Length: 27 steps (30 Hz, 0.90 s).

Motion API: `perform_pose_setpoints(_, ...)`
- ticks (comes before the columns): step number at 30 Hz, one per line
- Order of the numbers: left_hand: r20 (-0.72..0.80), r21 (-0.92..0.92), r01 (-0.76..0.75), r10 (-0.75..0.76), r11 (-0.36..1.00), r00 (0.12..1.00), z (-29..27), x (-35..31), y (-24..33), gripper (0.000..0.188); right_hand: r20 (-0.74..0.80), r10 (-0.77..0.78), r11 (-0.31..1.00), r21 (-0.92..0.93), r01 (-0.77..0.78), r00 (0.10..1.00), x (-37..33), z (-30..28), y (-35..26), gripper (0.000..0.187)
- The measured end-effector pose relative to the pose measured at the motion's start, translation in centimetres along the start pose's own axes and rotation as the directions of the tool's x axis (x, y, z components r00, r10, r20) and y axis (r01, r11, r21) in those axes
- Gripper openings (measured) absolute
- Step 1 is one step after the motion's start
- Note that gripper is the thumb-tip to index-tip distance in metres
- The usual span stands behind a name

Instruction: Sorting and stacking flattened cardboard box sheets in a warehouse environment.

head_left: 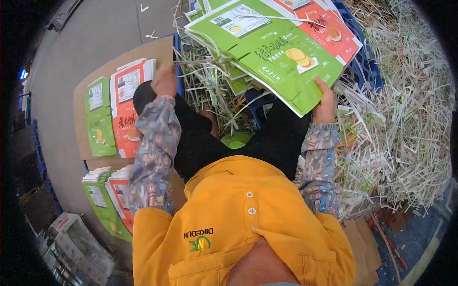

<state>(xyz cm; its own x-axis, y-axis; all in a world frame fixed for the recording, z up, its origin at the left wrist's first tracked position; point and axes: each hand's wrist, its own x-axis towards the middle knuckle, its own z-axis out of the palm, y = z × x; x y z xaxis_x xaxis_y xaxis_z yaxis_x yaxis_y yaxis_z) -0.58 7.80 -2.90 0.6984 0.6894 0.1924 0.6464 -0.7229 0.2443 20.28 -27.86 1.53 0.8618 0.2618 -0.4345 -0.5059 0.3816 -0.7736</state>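
Note:
In front of me lies a stack of flat printed carton sheets, a green sheet on top. My right hand grips its near right corner, thumb on the upper face. Red-orange carton sheets stick out beyond it at the far right. My left hand is above my left knee, beside a pile of red-orange sheets. Motion smears its fingers, and I cannot make out anything in them. A pile of green sheets sits to the left of the red-orange pile.
Both left piles rest on a brown cardboard sheet. Nearer me stand more green sheets and red-orange sheets. Shredded paper strips heap up on the right and under the front stack. A blue plastic crate shows behind that stack.

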Motion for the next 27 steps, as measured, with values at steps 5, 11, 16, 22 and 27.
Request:
perform_pose_setpoints(5,0.219,0.233,0.180,-0.232,0.956,0.948,1.0,0.9,-0.4,0.024,-0.014,0.064,0.997,0.047,-0.063,0.998,1.8,-3.3,1.3,0.037)
perform_pose_setpoints(11,0.228,-0.036,-0.570,0.563,0.821,0.795,-4.6,-6.2,10.9,0.035,-0.094,0.030,1.000,-0.007,-0.030,0.995,1.4,-2.9,1.8,0.035)
perform_pose_setpoints(16,-0.027,-0.583,-0.505,0.606,0.637,0.795,-3.4,-9.2,18.2,0.024,-0.086,0.078,0.997,0.004,-0.078,0.993,1.4,-2.1,2.4,0.033)
perform_pose_setpoints(22,-0.206,-0.557,-0.643,0.662,0.526,0.721,-1.1,-8.7,21.2,0.020,-0.086,0.101,0.994,0.039,-0.098,0.991,1.3,-1.8,2.4,0.034)
perform_pose_setpoints(27,-0.208,-0.678,-0.664,0.785,0.314,0.584,-1.2,-7.3,20.2,0.015,-0.043,0.099,0.994,0.043,-0.097,0.994,1.8,-2.5,3.0,0.034)
